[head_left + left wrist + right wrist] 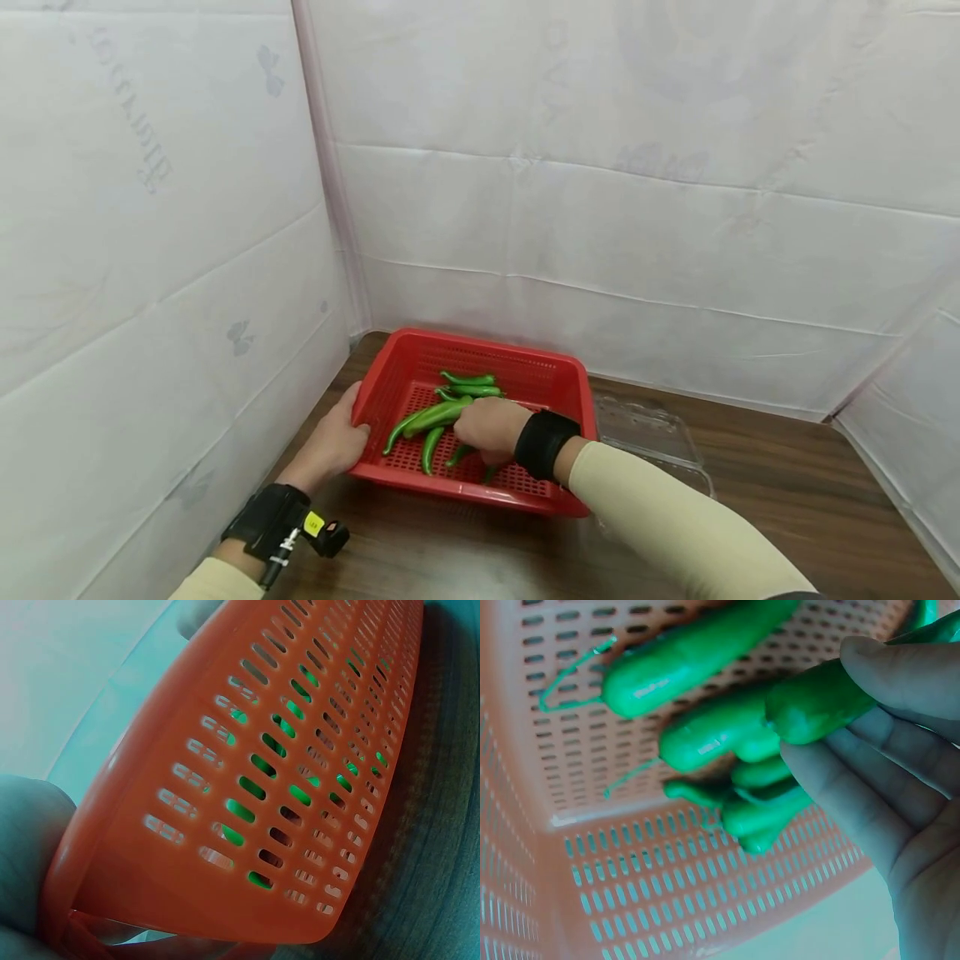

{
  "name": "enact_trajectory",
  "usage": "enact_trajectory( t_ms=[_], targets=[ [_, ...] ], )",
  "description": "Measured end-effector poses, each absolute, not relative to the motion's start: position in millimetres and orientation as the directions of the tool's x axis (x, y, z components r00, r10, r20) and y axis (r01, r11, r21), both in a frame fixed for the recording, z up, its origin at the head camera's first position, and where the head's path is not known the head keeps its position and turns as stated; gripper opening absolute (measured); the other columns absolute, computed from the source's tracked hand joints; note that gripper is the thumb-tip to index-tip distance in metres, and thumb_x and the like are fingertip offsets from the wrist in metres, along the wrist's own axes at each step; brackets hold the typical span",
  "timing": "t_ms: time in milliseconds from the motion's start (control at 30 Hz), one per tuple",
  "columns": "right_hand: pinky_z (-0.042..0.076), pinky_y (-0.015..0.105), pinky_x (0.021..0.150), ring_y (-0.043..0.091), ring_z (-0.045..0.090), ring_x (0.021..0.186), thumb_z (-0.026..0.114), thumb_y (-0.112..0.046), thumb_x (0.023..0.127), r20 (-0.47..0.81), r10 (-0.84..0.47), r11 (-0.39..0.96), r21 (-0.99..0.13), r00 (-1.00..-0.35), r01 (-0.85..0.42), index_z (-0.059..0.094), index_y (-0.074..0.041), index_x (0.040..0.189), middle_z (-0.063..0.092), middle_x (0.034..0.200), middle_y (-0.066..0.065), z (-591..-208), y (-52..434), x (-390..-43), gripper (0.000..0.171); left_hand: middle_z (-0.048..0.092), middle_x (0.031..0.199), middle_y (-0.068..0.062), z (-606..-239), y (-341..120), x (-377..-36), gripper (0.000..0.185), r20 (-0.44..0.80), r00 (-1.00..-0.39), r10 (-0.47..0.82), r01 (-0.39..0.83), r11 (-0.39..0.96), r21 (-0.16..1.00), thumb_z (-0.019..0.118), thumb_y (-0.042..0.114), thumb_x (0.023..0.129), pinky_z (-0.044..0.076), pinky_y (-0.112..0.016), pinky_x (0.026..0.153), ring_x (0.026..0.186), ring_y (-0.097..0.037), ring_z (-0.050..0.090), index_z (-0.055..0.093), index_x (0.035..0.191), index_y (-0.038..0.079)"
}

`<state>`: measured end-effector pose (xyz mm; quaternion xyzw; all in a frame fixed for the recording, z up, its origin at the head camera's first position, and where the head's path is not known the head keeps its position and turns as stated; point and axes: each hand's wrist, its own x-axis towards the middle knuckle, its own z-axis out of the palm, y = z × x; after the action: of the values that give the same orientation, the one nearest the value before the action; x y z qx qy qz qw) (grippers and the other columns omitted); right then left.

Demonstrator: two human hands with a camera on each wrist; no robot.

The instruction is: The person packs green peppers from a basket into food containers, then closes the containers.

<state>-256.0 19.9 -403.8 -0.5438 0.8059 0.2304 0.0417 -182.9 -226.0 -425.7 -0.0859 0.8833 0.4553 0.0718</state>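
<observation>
You work at a dark wooden table [787, 492] closed in by white sheets [637, 208] at the left, back and right. Your left hand [330, 442] grips the left rim of the red basket [555, 375], the thumb over the edge. Your right hand [491, 427] is inside the basket, fingers curled around a green pepper [817, 701]; more green peppers [438, 412] lie on the basket floor just beside it. A clear plastic box [652, 433] lies behind the basket, to its right.
</observation>
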Motion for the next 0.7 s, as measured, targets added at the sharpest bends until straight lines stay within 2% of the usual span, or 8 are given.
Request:
enact_trajectory(
  t_ms=[167,333,500,700],
  targets=[
    [0.043,0.022,0.061,0.006,0.048,0.064,0.076,-0.013,0.088,-0.319,-0.847,0.376,0.208,-0.426,-0.903,0.060,-0.022,0.072,0.061,0.073,-0.008,-387.9,22.0,-262.4,0.024,0.052,0.147,-0.027,-426.2,-229.0,-184.2,0.072,-0.188,-0.979,-0.080,-0.199,0.584,0.787,0.044,0.003,0.102,0.053,-0.051,0.095,0.120,-0.036,0.061,0.013,0.166,0.008],
    [0.034,0.022,0.058,0.008,0.036,0.062,0.074,-0.007,0.088,-0.313,-0.836,0.437,0.114,-0.450,-0.892,0.051,-0.022,0.066,0.046,0.065,-0.009,-379.5,26.5,-263.6,0.035,0.052,0.147,-0.027,-428.3,-232.1,-183.4,0.071,-0.190,-0.978,-0.081,-0.201,0.583,0.787,0.045,0.003,0.102,0.054,-0.053,0.096,0.121,-0.037,0.061,0.014,0.166,0.007],
    [0.029,0.023,0.057,0.008,0.029,0.062,0.073,-0.004,0.087,-0.309,-0.832,0.457,0.088,-0.460,-0.885,0.045,-0.022,0.064,0.031,0.063,-0.009,-373.0,31.0,-266.0,0.041,0.049,0.150,-0.028,-428.6,-234.6,-185.6,0.071,-0.192,-0.978,-0.081,-0.203,0.580,0.789,0.043,0.004,0.103,0.052,-0.057,0.100,0.125,-0.039,0.059,0.011,0.166,0.006],
    [0.020,0.026,0.058,0.009,0.016,0.064,0.067,0.003,0.086,-0.305,-0.829,0.468,0.080,-0.469,-0.880,0.027,-0.024,0.063,0.014,0.068,-0.007,-365.0,35.9,-269.0,0.054,0.052,0.147,-0.027,-429.8,-236.3,-188.5,0.070,-0.194,-0.977,-0.083,-0.206,0.579,0.789,0.044,0.004,0.103,0.054,-0.054,0.096,0.121,-0.038,0.061,0.014,0.166,0.009]
  ],
)
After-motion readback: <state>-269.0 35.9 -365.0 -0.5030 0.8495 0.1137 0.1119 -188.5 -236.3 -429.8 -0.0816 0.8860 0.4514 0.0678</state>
